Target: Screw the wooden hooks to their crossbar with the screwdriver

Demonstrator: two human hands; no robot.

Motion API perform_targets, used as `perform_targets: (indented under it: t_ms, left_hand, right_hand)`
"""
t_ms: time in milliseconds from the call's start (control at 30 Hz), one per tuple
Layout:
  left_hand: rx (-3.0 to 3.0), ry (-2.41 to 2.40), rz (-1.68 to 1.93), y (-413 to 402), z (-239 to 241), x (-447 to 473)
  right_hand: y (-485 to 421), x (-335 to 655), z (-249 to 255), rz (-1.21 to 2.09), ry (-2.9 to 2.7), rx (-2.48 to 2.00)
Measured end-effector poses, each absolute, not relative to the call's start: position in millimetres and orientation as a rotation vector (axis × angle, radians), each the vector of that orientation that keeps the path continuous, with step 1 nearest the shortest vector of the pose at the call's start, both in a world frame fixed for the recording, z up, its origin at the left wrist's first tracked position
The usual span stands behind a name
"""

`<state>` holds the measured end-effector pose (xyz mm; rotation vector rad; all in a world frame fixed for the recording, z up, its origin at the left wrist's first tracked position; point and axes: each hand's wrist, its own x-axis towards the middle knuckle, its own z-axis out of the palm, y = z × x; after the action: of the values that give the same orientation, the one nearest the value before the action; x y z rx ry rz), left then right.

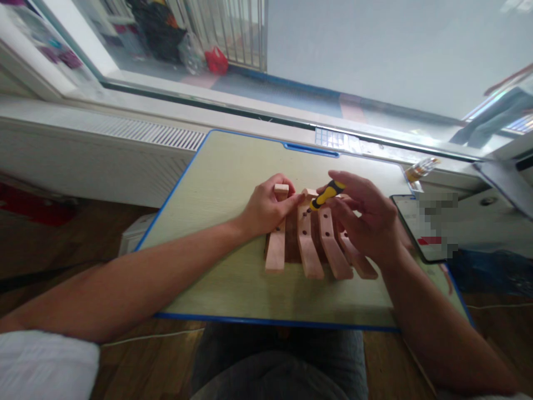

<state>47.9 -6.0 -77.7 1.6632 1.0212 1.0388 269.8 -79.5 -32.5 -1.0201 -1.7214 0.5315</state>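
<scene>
A wooden rack (311, 253) lies on the table, made of several pale bent slats fixed across a darker brown board. Dark screws or screw holes dot the slats. My right hand (370, 214) grips a yellow-and-black screwdriver (328, 194), tilted with its tip down at a screw on the second slat from the left. My left hand (268, 208) is closed around the upper part of the leftmost slat (276, 253), its thumb reaching toward the second slat. The right hand partly covers the rightmost slat.
The pale table (208, 194) has a blue edge and a slot at its far side. A tablet or phone (416, 228) lies at the right edge. Behind stand a radiator (166, 136) and a window. A shiny amber-and-clear object (422, 169) sits near the far right corner.
</scene>
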Motion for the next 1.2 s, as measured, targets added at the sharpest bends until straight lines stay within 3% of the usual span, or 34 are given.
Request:
perform_targets:
  t_ms: [1200]
  left_hand:
    - [1.665,0.964,1.019,-1,-81,45]
  right_hand:
    - [-70,257,-29,0.44,-1.595,-1.068]
